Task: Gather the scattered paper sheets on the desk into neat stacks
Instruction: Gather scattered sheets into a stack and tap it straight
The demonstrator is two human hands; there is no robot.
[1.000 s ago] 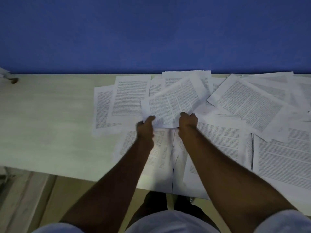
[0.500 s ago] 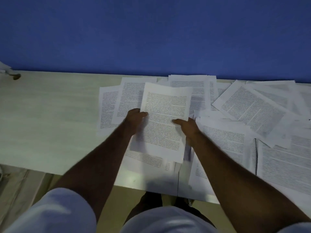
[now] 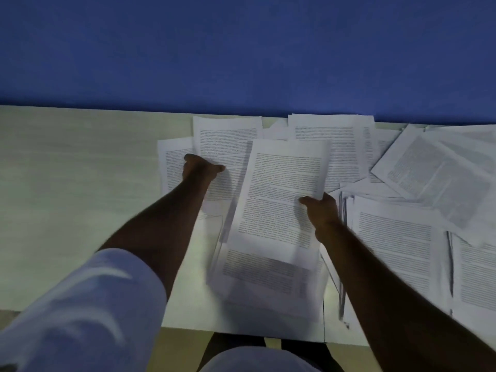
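Printed white sheets lie scattered over the right half of a pale desk. My right hand grips the right edge of one printed sheet, held tilted above a blurred small pile near the front edge. My left hand rests with fingers down on a sheet at the back left of the spread, beside another sheet further left. Whether the left hand pinches that sheet is unclear.
A blue wall runs behind the desk. More overlapping sheets fill the back right, and a larger pile lies at the right front. The desk's left half shows bare wood. My legs show below the front edge.
My left hand let go of the held sheet and reached back-left onto another sheet. The right hand alone now holds the sheet, over the front pile.
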